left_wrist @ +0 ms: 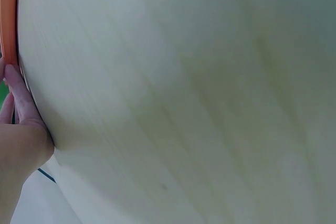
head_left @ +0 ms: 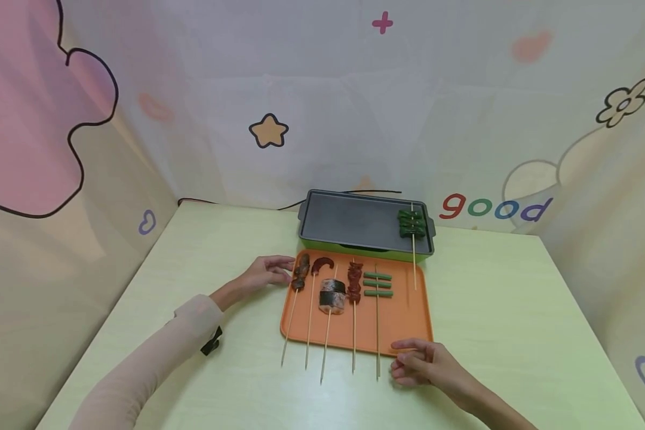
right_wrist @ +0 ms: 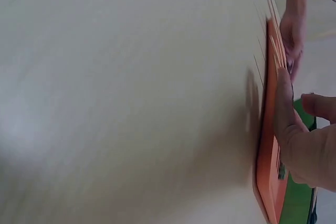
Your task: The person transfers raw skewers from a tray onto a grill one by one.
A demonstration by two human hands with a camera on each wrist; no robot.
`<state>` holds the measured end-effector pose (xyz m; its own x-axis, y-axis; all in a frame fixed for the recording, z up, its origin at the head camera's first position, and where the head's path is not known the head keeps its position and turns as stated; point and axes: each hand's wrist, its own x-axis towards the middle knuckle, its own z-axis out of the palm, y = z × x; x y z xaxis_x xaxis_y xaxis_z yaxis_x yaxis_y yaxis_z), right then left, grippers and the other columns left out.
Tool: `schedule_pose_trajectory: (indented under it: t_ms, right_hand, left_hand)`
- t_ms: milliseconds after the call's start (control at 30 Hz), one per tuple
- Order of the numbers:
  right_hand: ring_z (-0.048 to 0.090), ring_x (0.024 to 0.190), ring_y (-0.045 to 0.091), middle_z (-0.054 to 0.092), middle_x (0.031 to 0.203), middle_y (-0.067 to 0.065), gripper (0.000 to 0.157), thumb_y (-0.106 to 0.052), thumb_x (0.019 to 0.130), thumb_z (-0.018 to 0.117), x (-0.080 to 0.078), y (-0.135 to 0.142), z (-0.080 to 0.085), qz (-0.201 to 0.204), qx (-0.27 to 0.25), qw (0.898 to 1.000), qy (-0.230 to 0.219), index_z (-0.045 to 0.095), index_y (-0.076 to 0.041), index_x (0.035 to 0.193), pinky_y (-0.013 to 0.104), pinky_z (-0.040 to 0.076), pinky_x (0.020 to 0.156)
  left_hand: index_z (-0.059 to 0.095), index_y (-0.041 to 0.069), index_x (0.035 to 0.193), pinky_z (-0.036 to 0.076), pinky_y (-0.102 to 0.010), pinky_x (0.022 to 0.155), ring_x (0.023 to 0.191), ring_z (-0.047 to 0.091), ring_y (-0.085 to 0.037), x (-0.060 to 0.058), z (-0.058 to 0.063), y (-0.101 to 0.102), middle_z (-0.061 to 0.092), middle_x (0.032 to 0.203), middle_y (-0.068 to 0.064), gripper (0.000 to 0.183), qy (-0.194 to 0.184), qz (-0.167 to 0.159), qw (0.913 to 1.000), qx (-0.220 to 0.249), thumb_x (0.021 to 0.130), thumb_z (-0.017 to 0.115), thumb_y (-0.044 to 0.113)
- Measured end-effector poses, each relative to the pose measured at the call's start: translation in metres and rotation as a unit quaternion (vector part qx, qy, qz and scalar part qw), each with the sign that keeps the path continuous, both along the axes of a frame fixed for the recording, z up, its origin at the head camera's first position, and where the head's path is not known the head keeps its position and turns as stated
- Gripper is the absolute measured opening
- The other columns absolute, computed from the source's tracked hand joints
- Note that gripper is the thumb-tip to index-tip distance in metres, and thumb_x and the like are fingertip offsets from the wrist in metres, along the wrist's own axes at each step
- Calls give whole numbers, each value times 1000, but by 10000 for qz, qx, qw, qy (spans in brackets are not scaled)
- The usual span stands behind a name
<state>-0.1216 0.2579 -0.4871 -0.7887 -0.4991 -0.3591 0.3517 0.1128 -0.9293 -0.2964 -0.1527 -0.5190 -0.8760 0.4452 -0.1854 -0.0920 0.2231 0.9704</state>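
Note:
An orange tray point(head_left: 403, 322) lies on the table with several skewers across it. From the left come a brown skewer point(head_left: 300, 275), a dark red curled piece point(head_left: 322, 263), a white roll with a black band point(head_left: 332, 295), red meat chunks point(head_left: 355, 282) and green bean-like sticks point(head_left: 377, 285). My left hand point(head_left: 263, 272) is at the tray's left edge beside the brown skewer, its fingertips at the rim. Fingers loosely bent, my right hand point(head_left: 421, 361) hovers by the front right edge, close to the green sticks' skewer end. Neither hand visibly holds anything.
Behind the tray stands a grill box point(head_left: 355, 218) with a dark grey top and green side. A dark green leafy skewer point(head_left: 411, 224) lies on its right end, the stick reaching over the tray. Printed curtains point(head_left: 322, 89) surround the table point(head_left: 494, 310) at the back and sides.

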Motion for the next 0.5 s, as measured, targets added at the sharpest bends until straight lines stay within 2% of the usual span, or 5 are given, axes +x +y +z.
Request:
schedule_pose_trajectory:
  t_ms: [167,400,500]
  right_hand:
    - [75,98,18,75,110,15,55,-15,104,59,6,-14,-9,-30,-18,10000,-51,39,17,145,33,62,86]
    - [76,102,22,74,115,21,71,-7,99,65,8,-29,-16,-355,-278,9984,-349,25,19,151,37,62,90]
    - [76,103,23,74,116,21,72,-3,98,66,7,-33,-16,-445,-371,9972,-482,22,18,151,37,61,91]
  left_hand:
    - [47,-4,149,57,-21,85,92,68,-2,0,0,1,57,140,-29,54,-20,46,10000,-25,97,60,-4]
    - [48,-4,149,57,-20,84,92,68,-2,-2,-3,1,58,139,-29,54,-29,73,10000,-6,96,60,-4]
    - [48,-5,149,57,-20,84,91,68,-1,-3,-3,1,58,138,-29,54,22,45,10000,5,96,60,-4]
